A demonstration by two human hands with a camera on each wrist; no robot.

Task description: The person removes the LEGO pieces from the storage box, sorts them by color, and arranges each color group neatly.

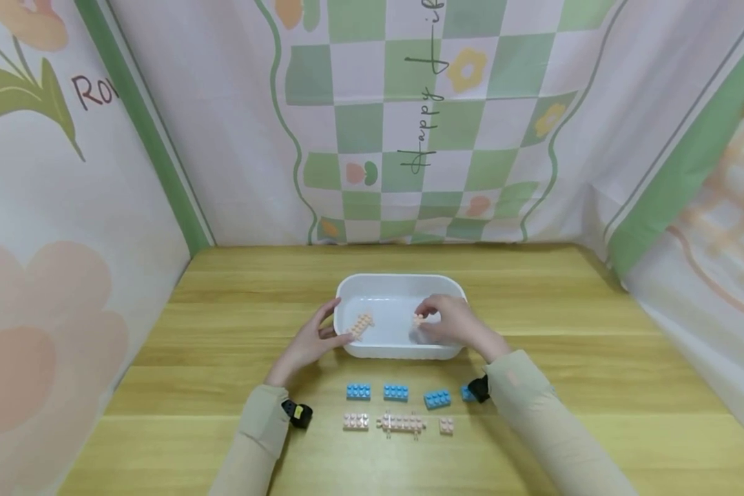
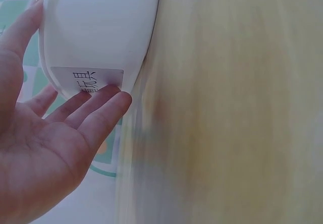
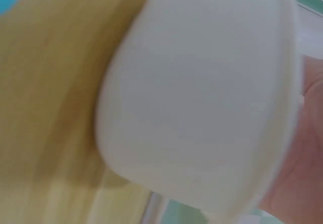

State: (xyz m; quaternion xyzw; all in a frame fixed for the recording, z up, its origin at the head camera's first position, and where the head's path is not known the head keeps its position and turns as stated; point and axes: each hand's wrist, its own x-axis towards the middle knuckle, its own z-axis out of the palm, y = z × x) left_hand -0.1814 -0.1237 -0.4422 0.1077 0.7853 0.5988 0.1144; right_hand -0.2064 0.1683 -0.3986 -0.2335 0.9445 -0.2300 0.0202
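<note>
My left hand (image 1: pixel 310 344) holds the left end of a white plastic tub (image 1: pixel 403 352), thumb over the rim. In the left wrist view its fingertips touch a printed label (image 2: pixel 103 75) on the outer wall. Inside the tub, by that thumb, lies a peach piece made of studded toy bricks (image 1: pixel 362 324). Over the tub's right side, my right hand (image 1: pixel 449 320) pinches a small peach toy brick piece (image 1: pixel 418 319), mostly hidden by the fingers. The right wrist view shows the tub's outer wall (image 3: pixel 192 98) in front of the hand.
In front of the tub a row of blue bricks (image 1: pixel 395 393) lies on the wooden table (image 1: pixel 223 386), one partly behind the right wrist camera. Nearer sit a pale pink brick (image 1: pixel 356 421), a longer pink piece with side knobs (image 1: pixel 401 422) and a small pink brick (image 1: pixel 446 426).
</note>
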